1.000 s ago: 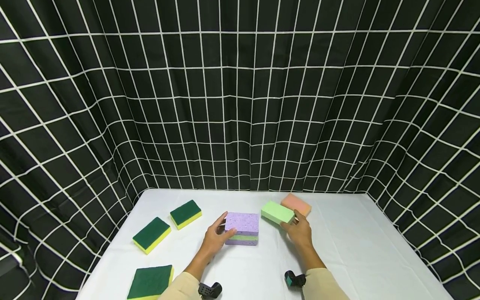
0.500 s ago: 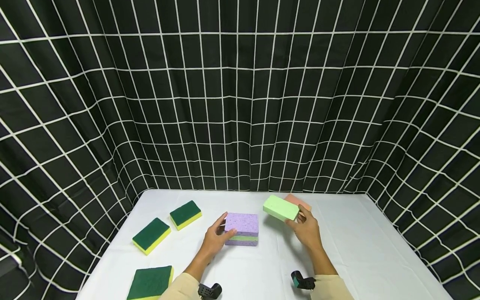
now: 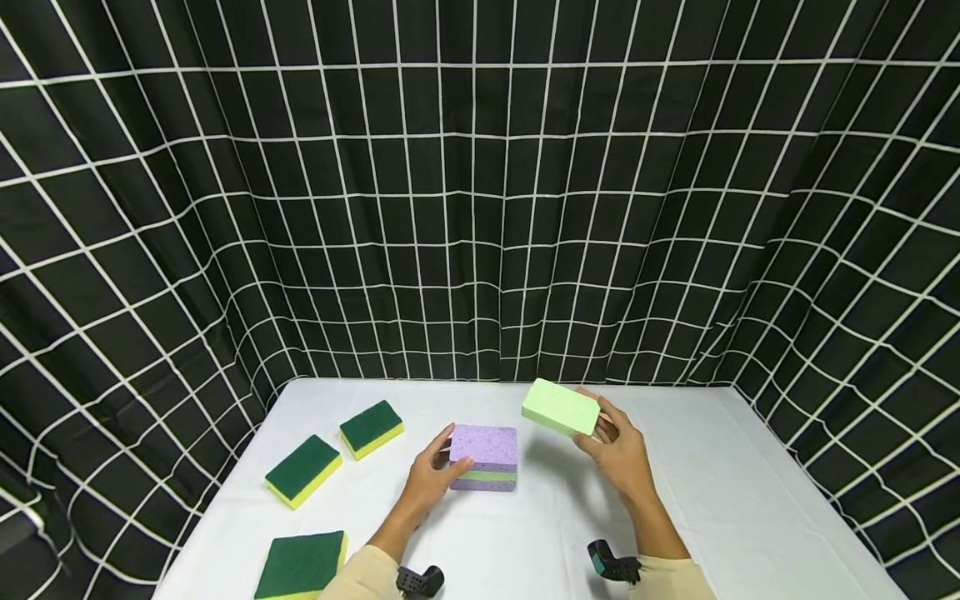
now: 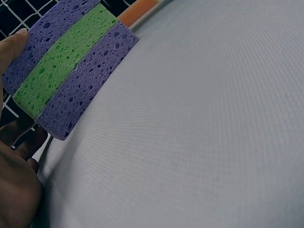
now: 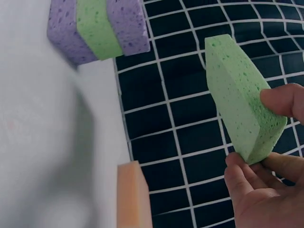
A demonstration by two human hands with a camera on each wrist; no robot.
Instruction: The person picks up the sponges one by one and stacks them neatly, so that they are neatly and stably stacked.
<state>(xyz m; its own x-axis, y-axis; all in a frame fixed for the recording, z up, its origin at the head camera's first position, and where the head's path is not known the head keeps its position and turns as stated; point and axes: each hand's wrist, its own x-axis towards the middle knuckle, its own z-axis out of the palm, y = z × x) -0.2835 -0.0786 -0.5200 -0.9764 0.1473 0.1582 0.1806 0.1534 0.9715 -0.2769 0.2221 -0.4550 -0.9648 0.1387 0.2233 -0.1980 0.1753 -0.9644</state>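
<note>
A stack of sponges stands mid-table: a purple sponge (image 3: 484, 447) on top, a green layer (image 4: 66, 59) between, and another purple sponge (image 4: 88, 85) at the bottom. My left hand (image 3: 431, 479) holds the stack by its left end, thumb on the upper purple sponge's front side and fingers behind. To the right, my right hand (image 3: 621, 450) grips a light green sponge (image 3: 561, 406) by its right end, thumb on one side and fingers on the other. That sponge is raised above the table, slightly tilted and apart from the stack.
An orange sponge (image 5: 133, 197) lies behind the raised green one, mostly hidden in the head view. Three green-and-yellow scouring sponges lie on the left: a back one (image 3: 371, 427), a middle one (image 3: 302, 468) and a front one (image 3: 302, 565). Black gridded curtains (image 3: 502, 208) surround the white table (image 3: 720, 483).
My right hand has lifted the light green sponge higher and moved slightly right and back, covering more of the orange sponge. My left hand and the stack have stayed put.
</note>
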